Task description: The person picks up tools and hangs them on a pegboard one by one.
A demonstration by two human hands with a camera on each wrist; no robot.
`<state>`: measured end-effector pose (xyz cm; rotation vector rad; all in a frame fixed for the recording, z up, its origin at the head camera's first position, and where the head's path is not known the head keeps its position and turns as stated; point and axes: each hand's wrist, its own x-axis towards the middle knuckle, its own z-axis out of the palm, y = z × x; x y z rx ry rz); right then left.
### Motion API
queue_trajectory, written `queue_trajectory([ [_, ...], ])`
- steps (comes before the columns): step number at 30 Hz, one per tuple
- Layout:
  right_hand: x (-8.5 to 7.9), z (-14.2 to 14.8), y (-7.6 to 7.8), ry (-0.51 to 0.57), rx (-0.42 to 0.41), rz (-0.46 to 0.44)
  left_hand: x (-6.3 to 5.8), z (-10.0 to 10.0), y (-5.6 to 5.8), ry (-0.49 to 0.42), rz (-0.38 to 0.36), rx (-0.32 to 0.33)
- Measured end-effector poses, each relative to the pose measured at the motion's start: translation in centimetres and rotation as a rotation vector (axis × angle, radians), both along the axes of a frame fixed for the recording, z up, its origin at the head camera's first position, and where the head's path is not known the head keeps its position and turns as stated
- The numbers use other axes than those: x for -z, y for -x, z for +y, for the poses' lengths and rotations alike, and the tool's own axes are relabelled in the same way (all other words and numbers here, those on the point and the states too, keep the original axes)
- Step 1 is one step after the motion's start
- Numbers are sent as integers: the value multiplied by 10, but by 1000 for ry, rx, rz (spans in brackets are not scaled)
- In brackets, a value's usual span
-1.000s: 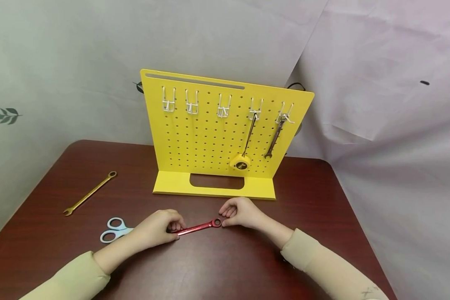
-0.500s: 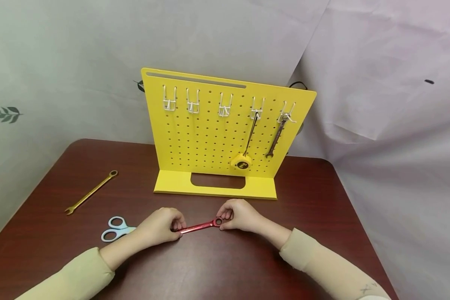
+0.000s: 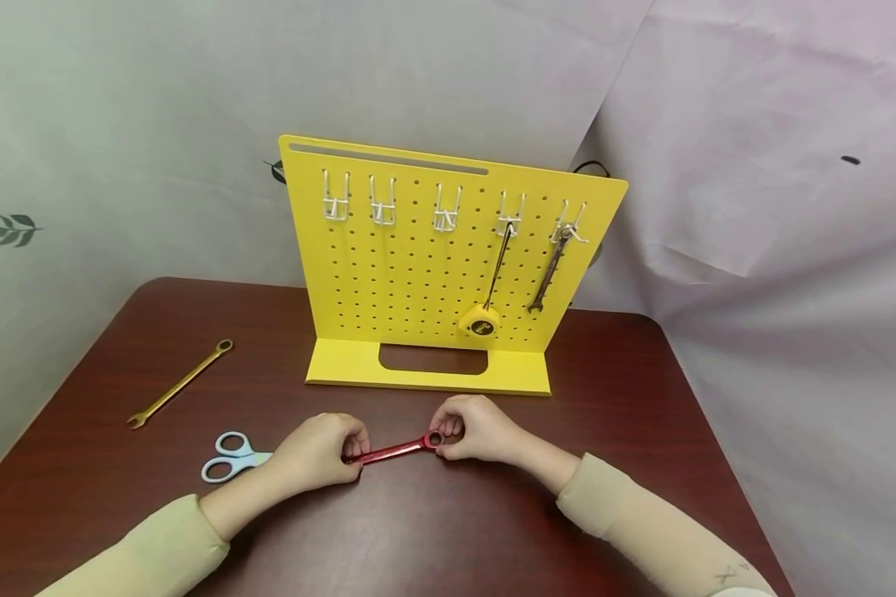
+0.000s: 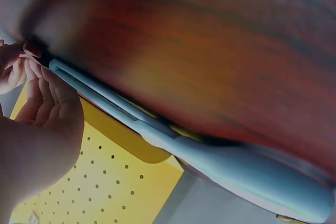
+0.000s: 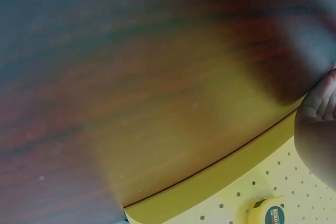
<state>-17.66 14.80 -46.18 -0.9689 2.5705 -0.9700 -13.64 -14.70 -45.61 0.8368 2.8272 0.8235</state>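
Nearest, pale, soft-looking sleeves (image 3: 145, 543) are ending short of both wrists. The left hand (image 3: 317, 452) is pinching one end of a slim, glossy red metal combination wrench (image 3: 392, 453), hiding that end; the right hand (image 3: 478, 427) is gripping its ring end between thumb and curled fingers. The wrench is spanning the gap between the two sets of fingertips, low over a smooth, reddish-brown wood-grain table (image 3: 455, 531); whether it is touching the surface, cannot tell.

Handling, judged: stiff, modestly heavy, not fragile; the polished shank is probably offering a slippery hold. Best purchase: the thicker ring rim or the shank's flat faces.

Left of the left fingers, light-blue, plastic-looking scissors (image 3: 231, 458) are lying with two rounded loops showing. Farther left, a shiny gold metal wrench (image 3: 182, 384) is lying slantwise.

Beyond both hands, a rigid yellow perforated board (image 3: 411, 274) is standing on its flat foot, bearing white wire hooks (image 3: 383, 214). Beyond the right fingers, a rounded yellow tape measure (image 3: 481, 322) is hanging by a dark cord, beside a dark metal wrench (image 3: 549, 269). Behind, a wrinkled pale sheet (image 3: 455, 75) is hanging.
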Motion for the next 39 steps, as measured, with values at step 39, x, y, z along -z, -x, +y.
queue_trajectory([
  [39,-41,18,13,532,170,-334,-16,5,11,-512,-648,-10],
])
